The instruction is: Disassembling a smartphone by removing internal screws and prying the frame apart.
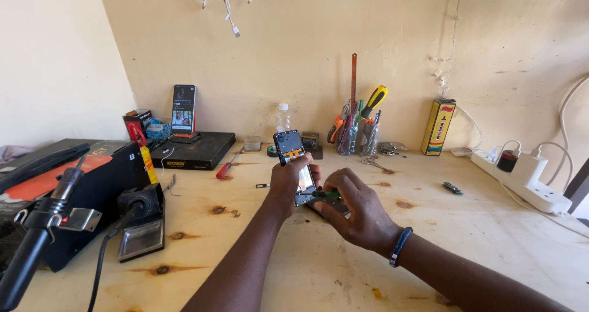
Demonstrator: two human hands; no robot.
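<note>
Gripping opened phone (291, 149) upright by its edges with my left hand (287, 186); right hand (356, 211) pinches green-handled tool (325, 194) at its base. Light, stiff, probably fragile inside, so hold edges only.

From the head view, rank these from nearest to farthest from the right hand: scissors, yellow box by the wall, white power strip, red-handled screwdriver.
From the right hand:
1. Scissors, just beyond it, toward the wall.
2. Red-handled screwdriver, across to the left, past the left hand.
3. Yellow box, upright against the wall, right.
4. White power strip, far right edge.
</note>
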